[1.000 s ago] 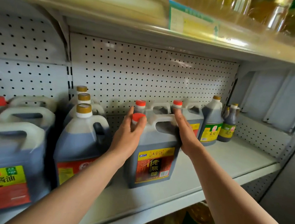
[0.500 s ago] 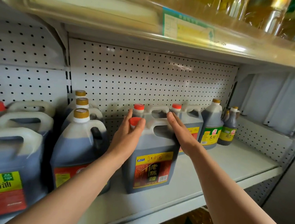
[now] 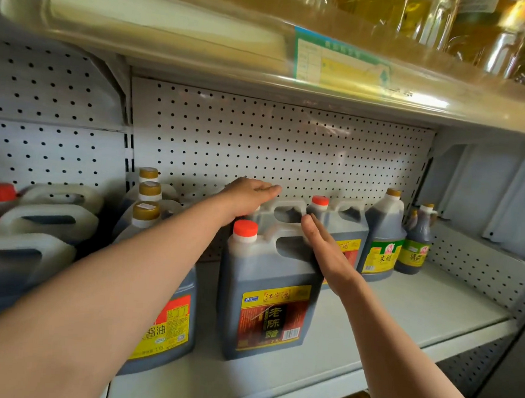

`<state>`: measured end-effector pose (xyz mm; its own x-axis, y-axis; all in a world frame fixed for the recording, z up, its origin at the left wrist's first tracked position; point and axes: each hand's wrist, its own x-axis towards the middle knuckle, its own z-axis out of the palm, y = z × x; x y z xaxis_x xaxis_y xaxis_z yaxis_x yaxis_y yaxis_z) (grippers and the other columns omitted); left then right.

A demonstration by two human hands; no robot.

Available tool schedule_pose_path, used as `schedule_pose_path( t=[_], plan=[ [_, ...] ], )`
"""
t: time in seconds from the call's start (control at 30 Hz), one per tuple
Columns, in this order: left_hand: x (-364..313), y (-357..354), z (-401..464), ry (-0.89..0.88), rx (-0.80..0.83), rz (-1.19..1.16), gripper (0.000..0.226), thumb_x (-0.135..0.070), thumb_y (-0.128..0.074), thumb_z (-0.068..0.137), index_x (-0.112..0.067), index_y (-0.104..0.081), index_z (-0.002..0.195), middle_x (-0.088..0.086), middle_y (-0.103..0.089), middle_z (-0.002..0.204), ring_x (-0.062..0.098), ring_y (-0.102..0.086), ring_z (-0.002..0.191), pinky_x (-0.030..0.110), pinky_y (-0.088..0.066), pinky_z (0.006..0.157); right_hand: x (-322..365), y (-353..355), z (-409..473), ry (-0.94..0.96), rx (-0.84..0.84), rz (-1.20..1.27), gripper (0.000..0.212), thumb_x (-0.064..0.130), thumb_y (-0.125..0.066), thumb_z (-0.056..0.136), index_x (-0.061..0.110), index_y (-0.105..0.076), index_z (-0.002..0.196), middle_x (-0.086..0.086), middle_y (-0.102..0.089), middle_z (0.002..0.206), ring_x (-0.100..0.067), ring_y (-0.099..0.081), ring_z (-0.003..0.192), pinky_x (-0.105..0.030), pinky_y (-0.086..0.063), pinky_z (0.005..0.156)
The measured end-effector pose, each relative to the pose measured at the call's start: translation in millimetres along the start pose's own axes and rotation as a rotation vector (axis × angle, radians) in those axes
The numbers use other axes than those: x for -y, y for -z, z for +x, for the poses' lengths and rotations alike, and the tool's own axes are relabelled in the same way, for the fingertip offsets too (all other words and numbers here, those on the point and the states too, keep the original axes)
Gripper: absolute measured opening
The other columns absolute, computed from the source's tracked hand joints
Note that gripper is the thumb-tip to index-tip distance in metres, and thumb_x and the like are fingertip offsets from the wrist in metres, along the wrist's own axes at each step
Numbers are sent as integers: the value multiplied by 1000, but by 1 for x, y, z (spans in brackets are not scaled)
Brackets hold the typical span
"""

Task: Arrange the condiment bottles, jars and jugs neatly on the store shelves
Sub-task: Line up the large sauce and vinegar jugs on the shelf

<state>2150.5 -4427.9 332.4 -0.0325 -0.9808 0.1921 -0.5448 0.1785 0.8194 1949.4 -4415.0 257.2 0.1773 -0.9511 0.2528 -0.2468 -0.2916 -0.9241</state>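
Two hands are working the red-capped vinegar jugs on the white shelf. Left hand, fingers straight, is resting on the rear jug at 12 o'clock. Right hand, flat and relaxed, is pressing the front jug from 3 o'clock. Gold-capped jugs are standing at 9 o'clock.

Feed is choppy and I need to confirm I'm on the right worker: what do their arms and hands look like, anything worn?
Both forearms are bare as far as the view shows: no sleeves or cuffs in frame. The left hand and right hand wear no gloves. No watch, bracelet or ring shows on either wrist or on the fingers that are visible. No markings visible.
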Motion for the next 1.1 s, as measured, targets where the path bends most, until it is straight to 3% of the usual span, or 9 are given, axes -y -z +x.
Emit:
schedule_pose_path(
  t=[0.07, 0.27, 0.43, 0.67, 0.73, 0.8, 0.87, 0.97, 1.1],
  plan=[
    [2, -2, 13, -16, 12, 77, 41, -52, -65, 90, -26, -69, 122, -4, -67, 125, 15, -57, 113, 26, -43, 95, -2, 0, 1, 10, -3, -14, 107, 88, -45, 71, 28, -27, 158, 10, -26, 163, -12, -21, 151, -44, -17, 125],
    [5, -5, 40, -4, 105, 155, 33, -43, -78, 81, -27, -75, 110, -4, -69, 117, 13, -59, 110, 27, -43, 99, -2, 1, 4, 5, -15, -33, 117, 91, -45, 62, 27, -27, 158, 7, -29, 163, -14, -21, 151, -44, -19, 125],
    [8, -6, 53, 18, 26, 184, 28, -36, -86, 73, -27, -79, 99, -6, -72, 106, 13, -61, 106, 26, -45, 95, -4, 2, 5, 9, -5, -45, 122, 92, -48, 60, 24, -26, 159, 5, -30, 162, -13, -25, 150, -44, -23, 124],
    [10, 14, 48, 45, 23, 271, 29, -26, -85, 76, -19, -79, 102, 1, -75, 106, 17, -65, 105, 26, -48, 97, -2, -2, -2, 13, 23, 67, 135, 101, -55, 45, 23, -39, 154, 10, -41, 156, -6, -40, 140, -31, -30, 119],
    [11, 20, 44, 41, 17, 323, 28, -28, -85, 76, -20, -79, 102, 0, -74, 107, 16, -64, 105, 24, -47, 93, -3, -3, -3, 20, 51, 89, 120, 100, -55, 48, 30, -52, 145, 11, -51, 149, -5, -47, 136, -32, -36, 117],
    [11, 24, 40, 19, 9, 397, 26, -31, -83, 79, -22, -78, 103, 0, -74, 109, 16, -63, 105, 21, -45, 88, -3, -4, -4, 22, 93, 104, 80, 98, -55, 54, 51, -69, 116, 22, -68, 124, 4, -60, 118, -17, -48, 98],
    [8, 26, 35, -8, 42, 426, 32, -36, -78, 83, -22, -76, 111, -1, -72, 116, 17, -62, 111, 22, -44, 90, 0, -5, -5, 36, 122, 119, 56, 96, -55, 59, 59, -71, 98, 28, -72, 107, 10, -65, 104, -6, -49, 80],
    [-4, 25, 23, -7, 202, 378, 66, -64, -63, 85, -28, -55, 140, -6, -51, 145, 18, -49, 132, 30, -36, 110, 1, -5, -6, 44, 134, 124, 59, 94, -55, 63, 53, -73, 101, 21, -73, 111, 5, -67, 104, -6, -49, 78],
    [-16, 18, 8, 49, 353, 403, 84, -85, -31, 81, -36, -41, 148, -7, -34, 158, 22, -36, 143, 39, -23, 118, 0, -8, -5, 51, 166, 140, 62, 89, -56, 70, 44, -74, 108, 13, -74, 115, -2, -67, 109, -9, -50, 81]
  ],
)
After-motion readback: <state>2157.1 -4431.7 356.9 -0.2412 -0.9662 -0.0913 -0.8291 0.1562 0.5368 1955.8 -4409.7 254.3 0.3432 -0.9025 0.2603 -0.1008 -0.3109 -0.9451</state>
